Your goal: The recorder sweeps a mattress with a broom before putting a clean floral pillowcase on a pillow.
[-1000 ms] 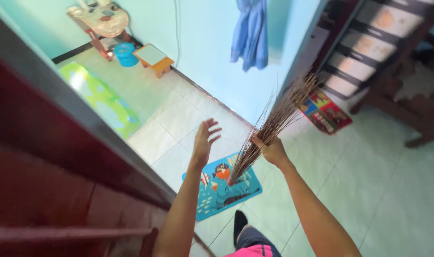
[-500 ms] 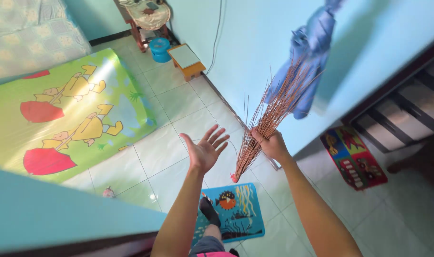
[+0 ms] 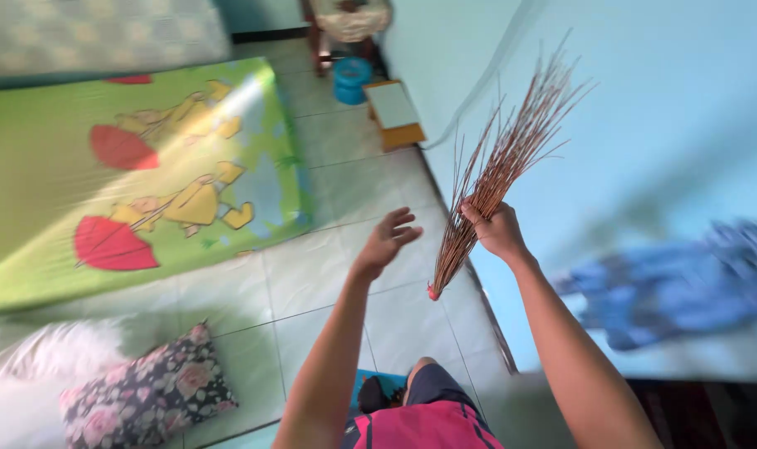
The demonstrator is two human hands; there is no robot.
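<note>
While the right hand [image 3: 498,231] is clenching around a bundle of thin, stiff brown sticks, a stick broom [image 3: 499,162], the twigs are fanning out upward and to the right against the smooth pale blue wall [image 3: 644,108], and the bound lower end is tapering down to a small red tip below the fist. Just beside it, the left hand [image 3: 384,244] is hanging in the air with its fingers loosely spread and released, gripping nothing and not touching the broom. Both bare forearms are stretching out over a floor of glossy white square tiles [image 3: 312,274] with dark grout lines. Lying flat to the left is a thin green mattress [image 3: 104,166] with a slick, shiny cover printed with yellow cartoon figures and red umbrella shapes. At the lower left a soft rectangular pillow [image 3: 150,391] in dark floral fabric is resting on the tiles, touching a fluffy white fur rug [image 3: 29,366]. Far up by the wall, a low wooden stool [image 3: 395,112] with a white square top is standing next to a round blue plastic bucket [image 3: 351,79]. A crumpled blue cloth [image 3: 678,287] is showing blurred on the right, against the wall. Pink fabric, the person's own clothing [image 3: 428,428], is filling the bottom edge.
</note>
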